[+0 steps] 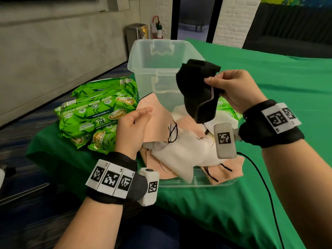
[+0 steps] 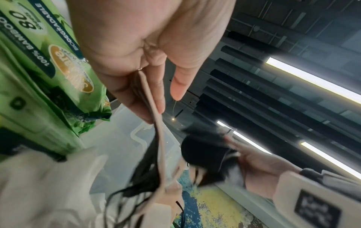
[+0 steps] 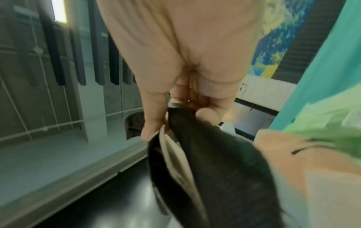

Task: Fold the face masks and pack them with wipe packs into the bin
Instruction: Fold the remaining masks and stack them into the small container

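My right hand (image 1: 227, 88) pinches a black face mask (image 1: 197, 87) by its edge and holds it in the air in front of the clear plastic bin (image 1: 143, 56); the right wrist view shows the black mask (image 3: 215, 169) hanging from the thumb and fingers. My left hand (image 1: 133, 126) pinches a peach mask (image 1: 158, 114) at its left edge, seen as a thin peach edge (image 2: 154, 111) between the fingers in the left wrist view. Under both hands lies a heap of white masks (image 1: 179, 153) and peach masks on a clear lid (image 1: 197, 182). Green wipe packs (image 1: 93, 112) are stacked to the left.
The bin stands upright on the green table cloth (image 1: 278, 87), just behind the mask heap. Another green wipe pack (image 1: 228, 108) shows behind the black mask. A black cable (image 1: 260, 175) trails from my right wrist across the cloth. The table's left edge drops to the floor.
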The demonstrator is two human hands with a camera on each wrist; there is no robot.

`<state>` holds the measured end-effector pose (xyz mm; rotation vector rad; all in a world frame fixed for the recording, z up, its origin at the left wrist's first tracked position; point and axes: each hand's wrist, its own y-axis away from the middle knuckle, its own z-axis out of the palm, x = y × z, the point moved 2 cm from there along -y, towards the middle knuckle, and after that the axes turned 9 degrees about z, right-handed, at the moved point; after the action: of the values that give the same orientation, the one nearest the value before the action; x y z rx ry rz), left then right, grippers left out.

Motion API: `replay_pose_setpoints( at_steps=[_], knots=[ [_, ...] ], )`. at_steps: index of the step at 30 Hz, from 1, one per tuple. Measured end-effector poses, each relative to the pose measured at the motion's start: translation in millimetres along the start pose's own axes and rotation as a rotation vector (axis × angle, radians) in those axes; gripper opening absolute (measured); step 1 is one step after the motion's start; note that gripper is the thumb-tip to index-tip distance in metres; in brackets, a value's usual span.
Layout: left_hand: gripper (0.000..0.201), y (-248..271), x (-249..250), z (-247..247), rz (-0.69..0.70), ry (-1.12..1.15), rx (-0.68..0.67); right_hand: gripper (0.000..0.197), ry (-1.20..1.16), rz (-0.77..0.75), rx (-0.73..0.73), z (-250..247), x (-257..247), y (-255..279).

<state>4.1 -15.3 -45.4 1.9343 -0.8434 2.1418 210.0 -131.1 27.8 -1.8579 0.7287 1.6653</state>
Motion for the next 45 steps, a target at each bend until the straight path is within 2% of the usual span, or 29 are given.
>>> replay_pose_setpoints(
  at_steps=[2,6,7,10,13,16,19,20,22,24,25,27,29,32,33,36,37,40,45],
  knots=[
    [0.015,-1.0,2.2,3.5,-0.048,0.033,-0.005,0.018,-0.159,0.003,-0.131,9.6,-4.6,6.5],
    [0.051,0.8,13.1,9.8,-0.079,0.117,-0.003,0.014,-0.288,0.053,-0.309,26.8,-5.0,15.2],
    [0.056,1.1,14.1,9.8,-0.083,0.149,0.016,0.015,-0.286,0.071,-0.323,29.4,-3.9,15.8],
    [0.052,2.1,19.2,8.3,-0.056,0.193,0.049,0.020,-0.232,0.111,-0.337,34.6,0.4,17.3],
    [0.063,2.4,22.0,8.8,-0.054,0.283,-0.012,0.018,-0.210,0.132,-0.346,38.3,5.1,19.7],
    [0.064,3.5,22.2,12.7,-0.037,0.308,-0.075,0.016,-0.271,0.120,-0.364,44.9,7.5,23.5],
    [0.042,3.4,14.5,13.9,-0.103,0.249,-0.034,0.018,-0.397,0.073,-0.413,48.6,4.0,25.0],
    [0.042,4.0,14.1,14.5,-0.125,0.260,-0.039,0.016,-0.406,0.062,-0.419,49.0,2.7,24.8],
    [0.040,4.2,12.8,15.5,-0.142,0.340,-0.056,0.014,-0.363,0.072,-0.389,48.8,2.8,23.7],
    [0.033,4.4,14.9,17.2,-0.108,0.373,-0.073,0.023,-0.252,0.098,-0.347,48.3,8.4,21.0],
    [0.026,4.3,15.6,18.5,-0.090,0.380,-0.068,0.030,-0.189,0.108,-0.333,48.1,12.2,20.4],
    [0.006,3.0,17.4,19.3,-0.052,0.382,-0.025,0.029,-0.111,0.120,-0.304,48.3,18.6,20.6],
    [0.011,0.4,16.2,17.9,-0.023,0.401,0.011,0.034,-0.088,0.131,-0.252,46.8,22.1,21.3],
    [0.045,0.5,15.9,18.5,-0.045,0.498,-0.045,0.036,-0.061,0.119,-0.199,45.5,22.9,22.4],
    [0.046,1.3,15.7,19.1,-0.049,0.491,-0.054,0.037,-0.043,0.115,-0.189,45.7,23.3,22.1],
    [0.016,2.4,13.6,19.9,0.002,0.318,-0.035,0.034,0.027,0.107,-0.176,47.6,23.9,22.4],
    [0.015,1.7,11.6,19.0,0.024,0.245,-0.027,0.031,0.039,0.107,-0.174,47.4,24.3,22.7],
    [0.028,-0.8,7.8,16.0,0.057,0.172,-0.035,0.022,0.047,0.118,-0.169,43.5,25.3,25.5],
    [0.051,-3.8,7.8,8.8,0.104,0.197,0.046,0.014,0.002,0.157,-0.105,28.6,28.1,24.7]
  ],
)
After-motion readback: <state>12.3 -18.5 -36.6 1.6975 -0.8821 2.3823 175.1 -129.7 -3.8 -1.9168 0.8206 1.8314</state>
